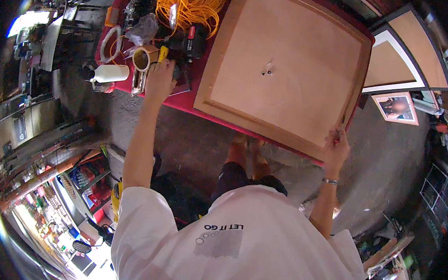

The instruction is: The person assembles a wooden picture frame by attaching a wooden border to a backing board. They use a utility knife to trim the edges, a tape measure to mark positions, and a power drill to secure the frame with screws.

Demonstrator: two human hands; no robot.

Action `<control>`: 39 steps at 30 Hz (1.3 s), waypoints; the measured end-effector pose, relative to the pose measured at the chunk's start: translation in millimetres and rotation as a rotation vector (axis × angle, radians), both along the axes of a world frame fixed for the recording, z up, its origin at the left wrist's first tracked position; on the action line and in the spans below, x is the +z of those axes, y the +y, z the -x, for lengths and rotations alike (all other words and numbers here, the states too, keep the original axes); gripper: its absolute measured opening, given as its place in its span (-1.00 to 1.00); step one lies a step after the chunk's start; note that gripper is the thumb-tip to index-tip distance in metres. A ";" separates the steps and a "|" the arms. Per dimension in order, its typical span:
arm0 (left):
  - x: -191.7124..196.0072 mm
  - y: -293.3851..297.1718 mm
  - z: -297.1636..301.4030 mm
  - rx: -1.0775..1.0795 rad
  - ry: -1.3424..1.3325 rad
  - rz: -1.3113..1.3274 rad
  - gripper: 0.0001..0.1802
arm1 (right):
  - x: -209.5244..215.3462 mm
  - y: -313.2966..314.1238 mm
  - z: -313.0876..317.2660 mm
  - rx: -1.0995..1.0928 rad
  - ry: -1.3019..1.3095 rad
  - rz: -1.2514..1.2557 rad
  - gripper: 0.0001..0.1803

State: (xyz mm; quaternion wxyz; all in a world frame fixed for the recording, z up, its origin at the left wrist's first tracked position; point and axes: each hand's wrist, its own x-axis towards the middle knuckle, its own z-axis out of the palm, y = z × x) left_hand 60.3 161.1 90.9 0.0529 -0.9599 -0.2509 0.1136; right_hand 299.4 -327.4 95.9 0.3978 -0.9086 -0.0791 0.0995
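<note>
A large picture frame (pixel 233 116) lies face down on the red-covered table, its brown backing (pixel 290 50) showing. On the backing rest a few small metal pieces (pixel 267 73), too small to name. My right hand (pixel 337 148) is closed at the frame's near right corner, with a thin dark thing sticking up from the fingers. My left hand (pixel 160 81) reaches among the tools on the table's left part. Just beyond its fingers is a yellow-handled tool (pixel 163 53); whether they grip it is hidden. Beside that hand stands a roll of tape (pixel 141 59).
A white bottle (pixel 111 73) lies at the table's left edge. Behind the tools sit a black and red power tool (pixel 192 43) and a heap of orange cord (pixel 191 7). More frames (pixel 390 65) lean to the right, near a framed photo (pixel 395 108).
</note>
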 end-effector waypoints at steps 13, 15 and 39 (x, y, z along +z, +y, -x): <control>75.0 -163.9 49.7 0.821 -1.731 1.340 -0.32 | 70.3 122.6 126.4 0.284 1.016 -0.669 -0.82; 57.8 -215.0 32.5 0.837 -1.505 1.184 -0.21 | 69.7 137.8 141.0 0.330 1.065 -0.697 -0.78; -62.0 -74.2 55.2 0.587 -0.958 0.498 -0.14 | -61.4 -131.1 62.2 -0.383 0.429 0.005 -0.66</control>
